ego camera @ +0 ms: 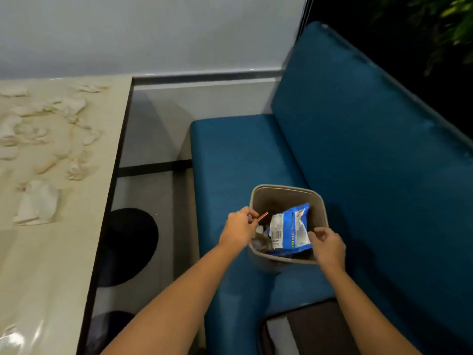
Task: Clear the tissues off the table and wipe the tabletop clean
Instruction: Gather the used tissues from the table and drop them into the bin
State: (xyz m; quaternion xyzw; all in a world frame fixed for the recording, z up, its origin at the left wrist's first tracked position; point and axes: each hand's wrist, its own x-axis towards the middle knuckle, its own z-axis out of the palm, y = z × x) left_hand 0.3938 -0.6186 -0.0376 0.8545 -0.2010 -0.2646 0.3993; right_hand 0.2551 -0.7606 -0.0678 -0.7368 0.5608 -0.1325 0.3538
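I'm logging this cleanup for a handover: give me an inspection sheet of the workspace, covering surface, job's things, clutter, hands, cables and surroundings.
Surface: pale glossy tabletop, not yet cleared.
Job's things: crumpled tissues scattered over its far part; no cloth seen.
Clutter: beige bin on the blue bench, holding a blue packet and other rubbish.
Hands: left hand pinches a small red strip over the bin; right hand curled at the bin's near rim, grip unclear.
Cables: nothing seen.
Surroundings: white wall, plant, dark object on the bench's near end.
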